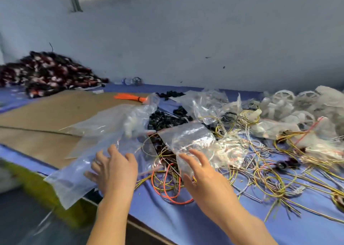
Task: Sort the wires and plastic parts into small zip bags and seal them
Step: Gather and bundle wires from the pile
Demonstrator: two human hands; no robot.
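My left hand [113,168] lies with fingers spread on a large clear plastic bag [89,151] that hangs over the table's near edge; whether it grips the bag I cannot tell. My right hand [201,172] has its fingers apart, touching the lower edge of a smaller clear zip bag [188,136]. Under and between the hands sits a tangle of orange, yellow and black wires [167,181]. Black plastic parts [165,120] are heaped behind the bags. More yellow and white wires [270,174] spread to the right.
Blue cloth [167,218] covers the table, with a cardboard sheet [46,118] on the left. A dark red-and-black pile [46,73] sits at the back left, an orange tie bundle [130,97] behind, and white plastic wheels and filled bags [290,110] at the right.
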